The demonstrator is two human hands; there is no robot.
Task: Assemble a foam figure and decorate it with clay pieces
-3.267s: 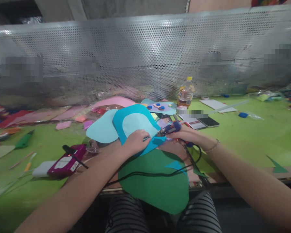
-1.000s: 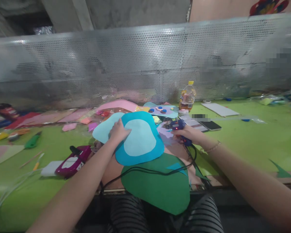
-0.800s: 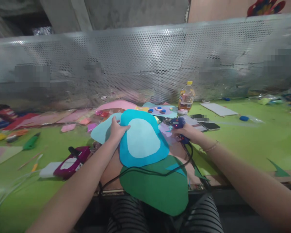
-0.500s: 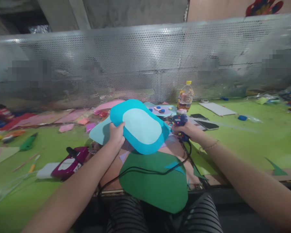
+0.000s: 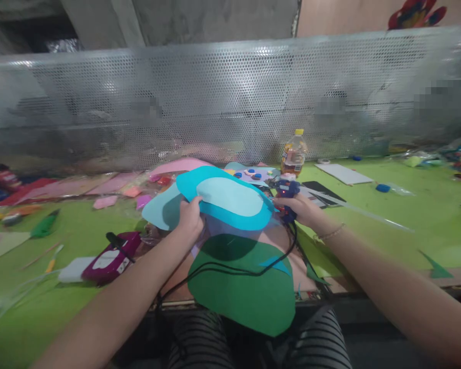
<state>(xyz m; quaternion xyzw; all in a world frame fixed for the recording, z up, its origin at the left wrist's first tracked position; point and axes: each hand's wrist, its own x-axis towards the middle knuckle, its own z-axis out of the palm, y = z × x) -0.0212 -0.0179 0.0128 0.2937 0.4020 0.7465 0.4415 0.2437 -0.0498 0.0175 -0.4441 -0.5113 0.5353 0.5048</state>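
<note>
My left hand [image 5: 191, 221] pinches the left edge of a bright blue paper cutout [image 5: 215, 207] that carries a smaller pale blue shape [image 5: 232, 196]. The cutout is held tilted above the table. My right hand [image 5: 305, 206] is wrapped round a dark blue glue gun [image 5: 288, 189] with a glue stick [image 5: 372, 211] jutting out behind it. The gun's nozzle is close to the cutout's right end; whether they touch I cannot tell. Under the blue cutout lies a green paper cutout [image 5: 238, 297], crossed by the gun's black cord. Another pale blue cutout [image 5: 163, 207] shows behind my left hand.
A bottle with a yellow cap [image 5: 293, 154] stands behind the glue gun. On the left lie a magenta device [image 5: 113, 259], a white block [image 5: 75, 270] and a green glue bottle [image 5: 45, 224]. A white board [image 5: 343, 173] rests at right. A perforated metal screen [image 5: 223, 97] closes off the back.
The blue cutout has been lowered slightly and tipped flatter, with my left hand shifting right. My right hand still holds the glue gun, which has turned so its glue stick shows more clearly.
</note>
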